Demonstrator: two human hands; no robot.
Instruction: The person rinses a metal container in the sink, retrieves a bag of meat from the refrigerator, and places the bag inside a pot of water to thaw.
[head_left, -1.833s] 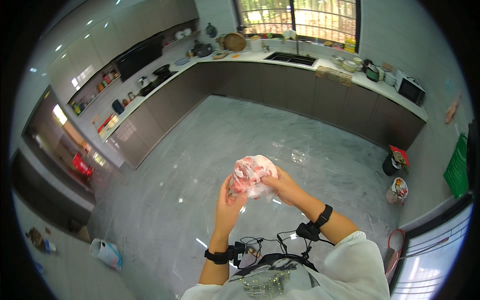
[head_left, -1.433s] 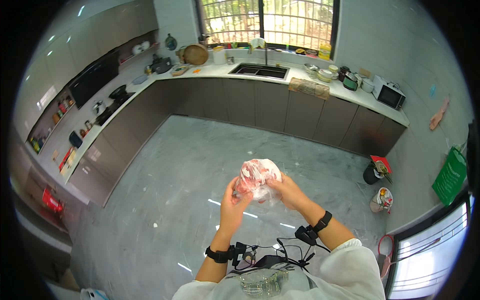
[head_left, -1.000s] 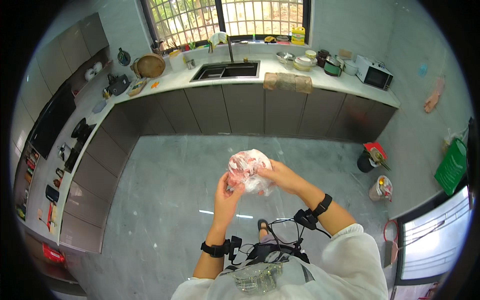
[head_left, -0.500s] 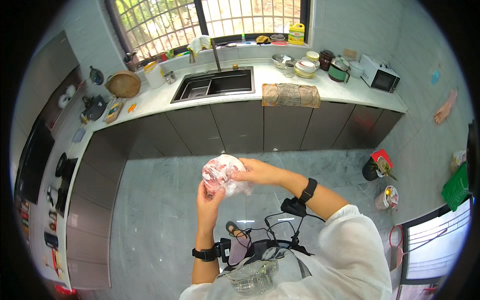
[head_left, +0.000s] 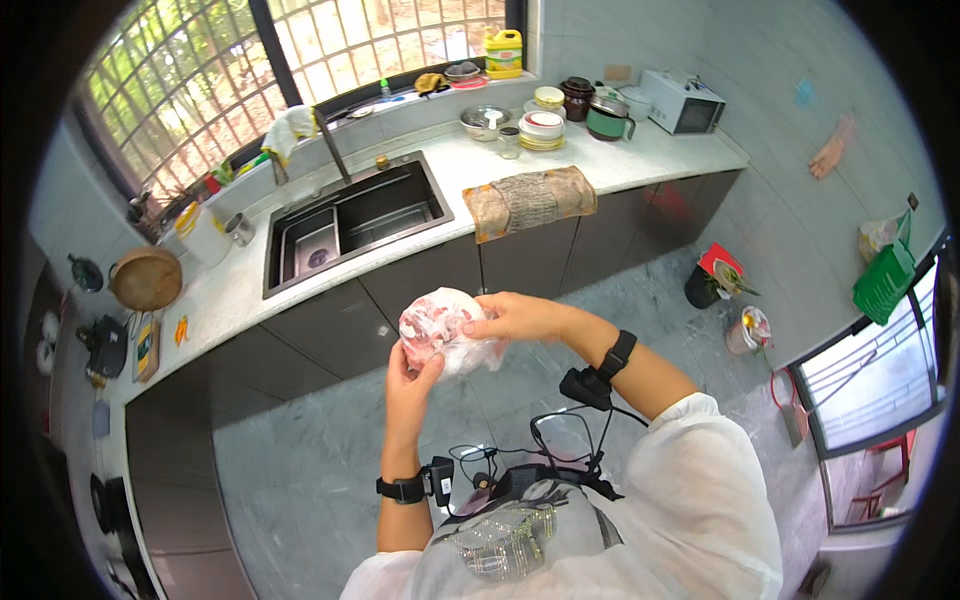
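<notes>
Between both hands, above the floor in front of the counter, is a lump of pink and white raw meat in a clear plastic bag [head_left: 438,322]. My left hand [head_left: 410,378] grips its near left side, with the thumb pressed on the front. My right hand [head_left: 522,318] wraps the right side, thumb lying across the plastic. Loose, crumpled film hangs below the right thumb. The fingers behind the bag are partly hidden.
A black double-bowl sink [head_left: 390,222] with a tall tap [head_left: 332,148] lies ahead to the left. A patterned cloth [head_left: 530,204] drapes over the counter edge; stacked bowls [head_left: 542,128] stand behind. Dark cabinets [head_left: 425,275] run below. Black cables [head_left: 560,435] hang near my waist.
The view has turned and come closer to the counter, so the sink appears larger and nearer. Both hands keep their hold on the bagged meat.
</notes>
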